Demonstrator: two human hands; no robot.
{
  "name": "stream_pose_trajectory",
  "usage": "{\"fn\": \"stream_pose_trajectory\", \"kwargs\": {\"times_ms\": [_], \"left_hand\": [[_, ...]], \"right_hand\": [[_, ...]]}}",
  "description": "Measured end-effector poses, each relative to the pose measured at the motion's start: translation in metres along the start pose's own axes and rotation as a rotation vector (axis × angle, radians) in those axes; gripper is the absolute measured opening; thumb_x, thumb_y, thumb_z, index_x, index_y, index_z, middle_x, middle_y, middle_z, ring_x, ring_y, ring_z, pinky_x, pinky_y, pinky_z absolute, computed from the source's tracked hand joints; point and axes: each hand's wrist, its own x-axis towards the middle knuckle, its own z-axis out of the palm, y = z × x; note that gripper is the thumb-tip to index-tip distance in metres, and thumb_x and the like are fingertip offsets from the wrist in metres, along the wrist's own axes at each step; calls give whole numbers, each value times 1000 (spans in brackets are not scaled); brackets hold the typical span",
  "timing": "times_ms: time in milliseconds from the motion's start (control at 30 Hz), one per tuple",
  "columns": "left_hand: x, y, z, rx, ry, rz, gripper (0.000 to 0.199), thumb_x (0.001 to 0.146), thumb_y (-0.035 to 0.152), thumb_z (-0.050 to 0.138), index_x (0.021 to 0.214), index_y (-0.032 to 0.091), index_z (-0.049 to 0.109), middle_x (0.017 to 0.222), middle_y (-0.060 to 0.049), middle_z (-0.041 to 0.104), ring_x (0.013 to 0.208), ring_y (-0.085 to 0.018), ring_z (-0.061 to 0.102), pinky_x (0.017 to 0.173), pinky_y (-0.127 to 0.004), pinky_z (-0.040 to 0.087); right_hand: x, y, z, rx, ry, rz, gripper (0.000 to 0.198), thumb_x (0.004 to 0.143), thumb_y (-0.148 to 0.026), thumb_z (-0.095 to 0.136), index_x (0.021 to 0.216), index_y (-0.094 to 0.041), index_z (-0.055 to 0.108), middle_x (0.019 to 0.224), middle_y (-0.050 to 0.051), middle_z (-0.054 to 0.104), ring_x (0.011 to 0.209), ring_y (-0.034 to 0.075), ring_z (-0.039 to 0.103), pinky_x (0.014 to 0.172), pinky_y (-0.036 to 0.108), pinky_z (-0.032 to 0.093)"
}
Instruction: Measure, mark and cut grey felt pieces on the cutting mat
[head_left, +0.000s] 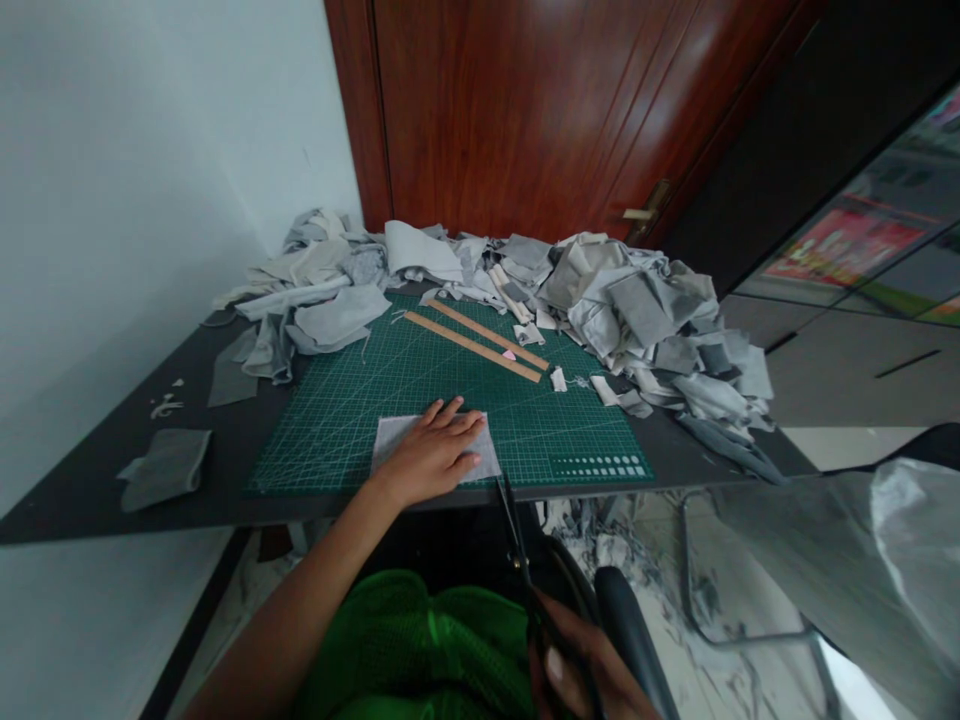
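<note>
Directions are read from the pale cloth (388, 432), with 12 o'clock pointing away from the person. Nearest, at 6 o'clock, is a green garment (420, 645) on the person's own body. At 5 o'clock the right hand (581, 655) has its grip curled around the handles of a pair of black scissors (517, 560). Their blades stand slightly apart, with the tips at the cloth's 4 o'clock corner; whether they have bitten into it I cannot tell. Further round at 4 o'clock, scraps (611, 550) litter the floor.

The pale cloth lies flat at the near edge of a green cutting mat (330, 420), which rests on the dark desk (82, 470). The left hand (431, 452) lies palm down over it, fingers loosely spread, its grip closed around nothing. At 9 o'clock, off the mat, is a piece of folded grey fabric (169, 468).

Beyond, at 1 o'clock, two wooden strips (476, 346) lie slantwise and roughly parallel, a small pink piece (509, 355) beside them. Piles of grey and white fabric follow: a left heap (319, 270) at 11 o'clock, a right heap (645, 310) at 2. Furthest, past 12 o'clock, stands a reddish-brown door (517, 120).
</note>
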Motion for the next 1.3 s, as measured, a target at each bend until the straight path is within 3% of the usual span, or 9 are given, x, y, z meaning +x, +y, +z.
{"fn": "stream_pose_trajectory", "kwargs": {"times_ms": [133,267,467,567,667,800,867,1067,1300], "left_hand": [[0,-1,1,1,7,0,54,105,42,38,155,24,39,161,0,40,154,-29,21,125,-48,13],[0,0,0,7,-1,-2,54,104,42,37,155,23,38,161,-1,40,154,-29,21,125,-48,13],[0,2,0,11,10,2,56,104,43,38,156,23,36,161,-3,40,155,-28,19,125,-48,12],[0,3,0,14,0,-3,56,104,42,38,156,20,36,161,-4,39,155,-28,19,126,-47,11],[0,3,-2,9,-1,-6,57,104,43,39,156,21,35,162,-4,38,155,-28,20,126,-46,12],[0,4,-4,-6,-18,-4,65,101,52,43,156,19,35,163,-6,36,155,-29,19,126,-47,12],[0,4,-5,-12,-22,-6,68,100,55,44,156,19,35,163,-7,36,155,-29,19,125,-47,12],[0,4,-3,-1,-4,-4,68,100,55,44,157,20,34,163,-6,36,155,-29,18,126,-46,11],[0,5,-2,19,-21,-9,70,100,55,44,158,17,31,164,-9,34,155,-29,17,126,-45,10]], "right_hand": [[4,-1,1,114,-10,110,82,75,-71,74,137,-18,63,68,3,62,55,16,57,53,26,46],[8,6,9,185,141,181,80,69,-67,82,135,-26,63,75,1,62,54,12,53,50,22,43],[13,10,16,177,128,143,98,69,-73,78,145,-18,50,55,-7,51,43,11,45,41,20,34],[13,9,18,187,131,136,99,69,-74,77,145,-16,50,53,-7,51,43,11,48,43,21,37],[9,8,19,171,161,125,90,70,-71,79,138,-18,57,58,-5,55,45,10,50,46,22,41],[3,10,21,192,204,111,84,67,-72,80,131,-20,62,79,3,67,46,10,50,47,25,44],[4,11,21,205,198,106,84,66,-72,80,131,-22,61,82,4,67,47,10,51,46,25,44],[17,9,20,211,100,123,90,69,-72,79,138,-18,56,57,-7,52,42,9,47,43,21,38],[19,7,24,189,51,110,95,71,-73,77,142,-15,50,58,-6,54,42,10,48,40,20,36]]}}
